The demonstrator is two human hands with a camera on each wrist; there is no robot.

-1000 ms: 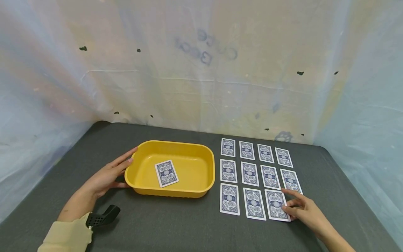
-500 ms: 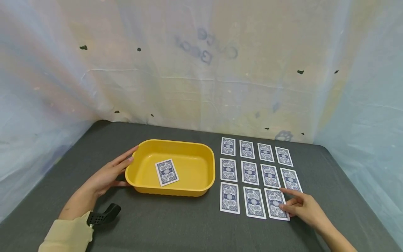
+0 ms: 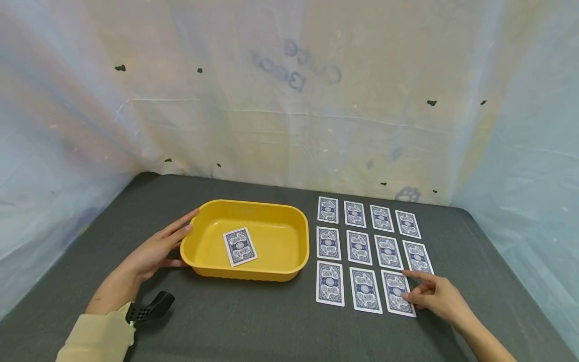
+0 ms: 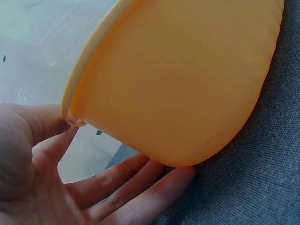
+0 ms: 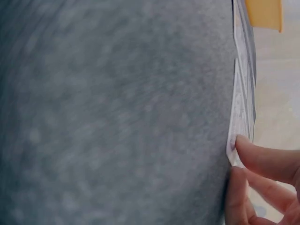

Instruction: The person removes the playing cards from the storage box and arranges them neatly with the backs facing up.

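The nearest card lay face down at the grid's front right corner on the desk; my right hand pinched its edge with curled fingers. My left hand, fingers straight, rested against the yellow tub holding one card.

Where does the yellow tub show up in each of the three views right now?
Head: yellow tub sits left of centre on the grey table, the left hand against its left end.
Left wrist: its outer wall fills most of the picture.
Right wrist: only a small yellow corner at top right.
Shared landmark: the grey table.
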